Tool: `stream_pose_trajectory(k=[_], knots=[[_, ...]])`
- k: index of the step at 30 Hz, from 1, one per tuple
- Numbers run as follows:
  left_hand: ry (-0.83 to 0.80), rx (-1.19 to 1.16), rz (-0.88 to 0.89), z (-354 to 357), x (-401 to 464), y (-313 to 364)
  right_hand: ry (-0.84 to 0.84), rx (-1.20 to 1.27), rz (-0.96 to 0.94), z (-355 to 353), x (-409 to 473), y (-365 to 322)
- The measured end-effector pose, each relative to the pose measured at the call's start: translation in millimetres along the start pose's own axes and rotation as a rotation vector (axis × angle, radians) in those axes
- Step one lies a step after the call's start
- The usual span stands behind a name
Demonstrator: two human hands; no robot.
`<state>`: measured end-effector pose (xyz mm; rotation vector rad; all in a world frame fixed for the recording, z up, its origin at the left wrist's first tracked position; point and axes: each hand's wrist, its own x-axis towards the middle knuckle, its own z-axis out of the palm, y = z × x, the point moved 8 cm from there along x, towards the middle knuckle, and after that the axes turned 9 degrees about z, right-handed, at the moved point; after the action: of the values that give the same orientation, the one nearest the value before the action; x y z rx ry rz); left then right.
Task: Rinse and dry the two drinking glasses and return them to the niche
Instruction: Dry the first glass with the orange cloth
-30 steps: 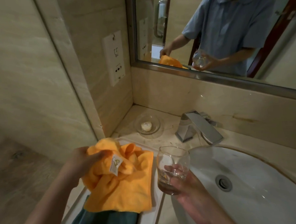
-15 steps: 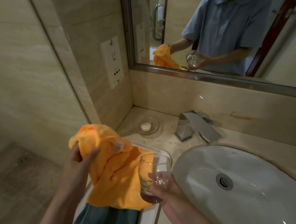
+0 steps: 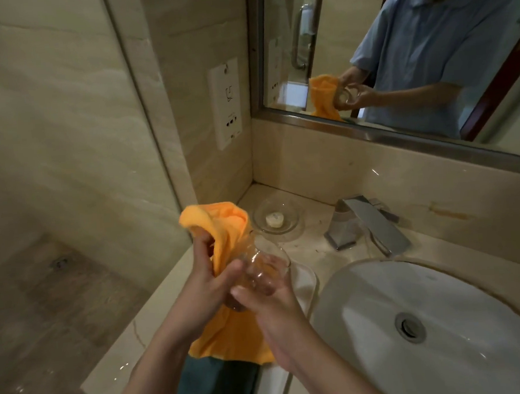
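Left hand grips orange cloth (bunched); right hand fingers clasp glass.

soap dish left of faucet, both behind basin.

You have two hands in view, both around one drinking glass; only that one glass shows, just left of the sink. You have one orange cloth and one dark green cloth, the green one lying left of the sink under the orange one's hanging end. There is one sink with one drain, and one faucet behind it. Left of the faucet sits one glass soap dish with one soap. You also have one mirror and one wall socket plate.
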<state>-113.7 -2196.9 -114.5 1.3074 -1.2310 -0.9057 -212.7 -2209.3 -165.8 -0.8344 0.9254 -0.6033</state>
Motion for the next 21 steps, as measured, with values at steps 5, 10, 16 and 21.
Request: stream_pose_trajectory(k=[5, 10, 16, 21], knots=[[0.005, -0.395, -0.151, 7.2, 7.9, -18.8, 0.009, -0.068, -0.175, 4.5, -1.2, -19.0], [0.078, -0.831, -0.289, 18.1, 2.2, -20.2, 0.122, -0.15, -0.32, -2.7, 12.9, -36.1], [0.121, -1.038, -0.379, 17.0, 1.8, -25.4, 0.262, -0.313, -0.383, -10.3, 23.4, -50.5], [0.163, -1.074, -0.442, 15.5, 2.3, -35.1, 0.266, -0.255, -0.313, -18.6, 24.3, -48.6]])
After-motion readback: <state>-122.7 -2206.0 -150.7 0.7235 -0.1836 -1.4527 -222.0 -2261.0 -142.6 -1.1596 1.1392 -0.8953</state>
